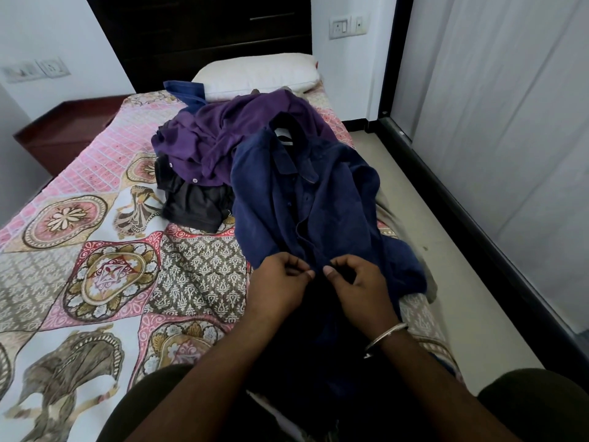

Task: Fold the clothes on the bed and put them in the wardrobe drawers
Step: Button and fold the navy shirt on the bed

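Observation:
A navy blue button shirt [322,199] lies spread front-up on the right side of the bed [95,250], collar toward the pillow. My left hand [280,279] and my right hand [353,279] meet at its button placket near the lower part, each pinching the fabric edge between thumb and fingers. Behind the shirt lies a crumpled purple garment [229,132]. A dark grey garment [194,202] sits under it, and a blue one [185,94] lies by the pillow. Dark wardrobe drawers [204,27] stand behind the head of the bed.
A white pillow [258,74] lies at the head of the bed. A reddish-brown side table [63,129] stands at the left. A strip of floor [446,250] runs between the bed's right edge and the pale sliding doors [510,122].

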`<state>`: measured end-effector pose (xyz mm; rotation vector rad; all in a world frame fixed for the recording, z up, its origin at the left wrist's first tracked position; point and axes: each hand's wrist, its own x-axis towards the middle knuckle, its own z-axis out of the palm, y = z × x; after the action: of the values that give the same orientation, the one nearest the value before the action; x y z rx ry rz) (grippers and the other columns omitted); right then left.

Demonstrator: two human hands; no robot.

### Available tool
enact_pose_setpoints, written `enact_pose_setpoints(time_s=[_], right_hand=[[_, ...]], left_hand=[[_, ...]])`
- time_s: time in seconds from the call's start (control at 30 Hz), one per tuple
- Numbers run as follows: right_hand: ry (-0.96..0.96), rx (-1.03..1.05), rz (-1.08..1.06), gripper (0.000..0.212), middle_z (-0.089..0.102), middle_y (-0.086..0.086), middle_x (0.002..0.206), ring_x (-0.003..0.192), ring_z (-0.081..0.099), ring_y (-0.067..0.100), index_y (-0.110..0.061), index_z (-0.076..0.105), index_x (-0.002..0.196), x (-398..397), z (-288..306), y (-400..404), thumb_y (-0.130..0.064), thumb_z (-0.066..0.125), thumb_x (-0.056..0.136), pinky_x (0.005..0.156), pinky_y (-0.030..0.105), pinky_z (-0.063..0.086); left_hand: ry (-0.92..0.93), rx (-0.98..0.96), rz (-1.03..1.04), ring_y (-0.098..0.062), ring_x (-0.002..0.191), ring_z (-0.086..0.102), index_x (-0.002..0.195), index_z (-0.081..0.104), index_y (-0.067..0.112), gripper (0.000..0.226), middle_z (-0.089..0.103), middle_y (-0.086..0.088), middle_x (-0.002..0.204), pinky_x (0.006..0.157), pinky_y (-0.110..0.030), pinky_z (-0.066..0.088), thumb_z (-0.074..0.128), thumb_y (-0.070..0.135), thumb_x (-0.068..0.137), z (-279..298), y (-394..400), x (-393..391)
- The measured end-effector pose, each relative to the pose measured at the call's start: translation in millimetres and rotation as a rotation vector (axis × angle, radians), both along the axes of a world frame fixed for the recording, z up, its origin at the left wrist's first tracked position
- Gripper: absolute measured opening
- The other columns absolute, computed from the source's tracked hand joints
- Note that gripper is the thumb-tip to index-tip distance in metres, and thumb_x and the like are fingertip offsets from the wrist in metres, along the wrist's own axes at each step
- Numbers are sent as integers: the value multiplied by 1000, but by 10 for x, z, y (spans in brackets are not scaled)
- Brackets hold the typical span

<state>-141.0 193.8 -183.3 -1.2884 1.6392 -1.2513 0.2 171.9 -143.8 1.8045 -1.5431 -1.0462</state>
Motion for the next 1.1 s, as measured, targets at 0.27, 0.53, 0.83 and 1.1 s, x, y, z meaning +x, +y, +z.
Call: enact_pose_setpoints(time_s=[0.27,0.53,0.83,1.1], right_hand=[[44,-71,-50,6,66,-18,80,76,62,-10,-16,72,93,-14,-36,-6,-18,72,87,68,7,46],[128,-177,-175,8,67,-19,69,72,64,-9,-24,76,78,2,-23,65,-23,83,75,63,4,45],[158,-260,-63,10,66,-15,84,80,63,-4,-18,72,92,54,-68,76,-15,77,83,73,5,44],[90,-228,-27,10,66,-21,83,82,62,-14,-15,75,93,76,-61,104,-13,76,83,72,2,43]], left_hand=[[88,-6,5,-9,60,67,75,72,25,9,72,7,66,60,-28,53,80,26,81,-8,23,-3],[50,5,0,-9,60,65,69,71,30,16,72,8,67,69,-34,58,77,27,83,-17,24,-10],[89,20,-4,-2,51,59,75,73,26,12,71,9,66,57,-21,46,73,25,87,-6,49,-32],[232,79,72,-3,55,63,75,72,25,14,70,10,63,58,-23,50,73,21,88,-5,56,-40]])
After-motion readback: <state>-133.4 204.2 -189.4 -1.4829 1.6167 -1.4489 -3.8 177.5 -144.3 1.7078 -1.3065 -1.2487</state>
